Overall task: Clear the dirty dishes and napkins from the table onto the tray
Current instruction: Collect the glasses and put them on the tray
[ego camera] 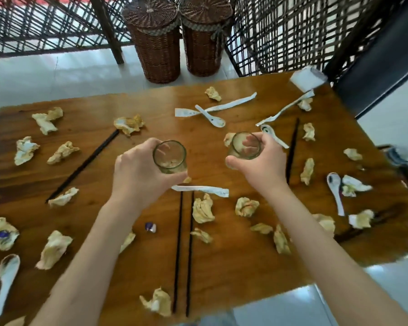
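Holding one small glass in each of my hands, left hand (137,170) wrapped round the left glass (170,157), right hand (259,161) round the right glass (245,145), both over the desk (233,255) middle. I'd guess they're light, slick and breakable, so grip the sides. Tray's not visible.

No legible writing appeared anywhere on the table (222,267); faint dark marks on one white paper sleeve (216,107) and a blue-printed scrap of wrapper (150,227) were too small and blurred to read.
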The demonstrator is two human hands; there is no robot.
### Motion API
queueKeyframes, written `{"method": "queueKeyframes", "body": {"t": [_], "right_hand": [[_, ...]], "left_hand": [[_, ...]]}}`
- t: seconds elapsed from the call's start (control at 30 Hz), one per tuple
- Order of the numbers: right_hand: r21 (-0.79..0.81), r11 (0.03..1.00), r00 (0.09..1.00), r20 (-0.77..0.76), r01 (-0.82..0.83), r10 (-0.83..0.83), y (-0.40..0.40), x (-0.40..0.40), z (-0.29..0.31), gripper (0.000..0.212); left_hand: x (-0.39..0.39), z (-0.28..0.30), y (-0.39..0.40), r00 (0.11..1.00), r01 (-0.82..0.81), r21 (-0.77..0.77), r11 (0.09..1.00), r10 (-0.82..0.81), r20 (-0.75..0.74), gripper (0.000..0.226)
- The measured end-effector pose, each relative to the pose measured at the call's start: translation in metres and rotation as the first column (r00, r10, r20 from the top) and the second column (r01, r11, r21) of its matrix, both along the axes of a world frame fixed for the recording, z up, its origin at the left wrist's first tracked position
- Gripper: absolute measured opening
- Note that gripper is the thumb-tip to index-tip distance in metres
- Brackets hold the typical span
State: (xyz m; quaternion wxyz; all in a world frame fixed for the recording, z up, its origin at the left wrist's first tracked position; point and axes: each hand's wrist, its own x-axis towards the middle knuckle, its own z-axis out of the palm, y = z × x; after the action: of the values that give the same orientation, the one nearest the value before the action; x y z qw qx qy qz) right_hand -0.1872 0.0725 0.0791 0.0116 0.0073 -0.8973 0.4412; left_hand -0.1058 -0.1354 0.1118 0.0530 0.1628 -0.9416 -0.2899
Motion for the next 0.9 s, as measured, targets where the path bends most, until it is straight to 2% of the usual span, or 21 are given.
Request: {"method": "queueKeyframes", "body": {"t": [0.17, 0.37, 0.5, 0.63, 0.9], "right_hand": [[-0.014, 0.998, 0.998, 0.016, 0.064, -0.064, 0.069, 0.035, 0.012, 0.067], [-0.013, 0.996, 0.996, 0.007, 0.085, -0.085, 0.173, 0.068, 0.021, 0.06], [0.019, 0.999, 0.999, 0.001, 0.051, -0.051, 0.249, 0.084, 0.025, 0.057], [0.021, 1.0, 1.0, 0.001, 0.022, -0.022, 0.334, 0.097, 0.027, 0.063], [0.001, 0.996, 0.996, 0.012, 0.089, -0.089, 0.479, 0.105, 0.016, 0.057]], "left_hand": [[0.013, 0.012, 0.061, 0.996, 0.083, -0.008, 0.997, -0.083, 0.016, 0.067], [0.027, 0.016, 0.16, 0.988, 0.152, 0.003, 0.988, -0.152, 0.032, 0.066], [0.036, 0.011, 0.236, 0.987, 0.154, 0.021, 0.988, -0.154, 0.033, 0.062], [0.042, 0.005, 0.323, 0.99, 0.138, 0.01, 0.99, -0.138, 0.03, 0.064], [0.033, -0.009, 0.471, 0.983, 0.176, 0.053, 0.983, -0.179, 0.048, 0.064]]}}
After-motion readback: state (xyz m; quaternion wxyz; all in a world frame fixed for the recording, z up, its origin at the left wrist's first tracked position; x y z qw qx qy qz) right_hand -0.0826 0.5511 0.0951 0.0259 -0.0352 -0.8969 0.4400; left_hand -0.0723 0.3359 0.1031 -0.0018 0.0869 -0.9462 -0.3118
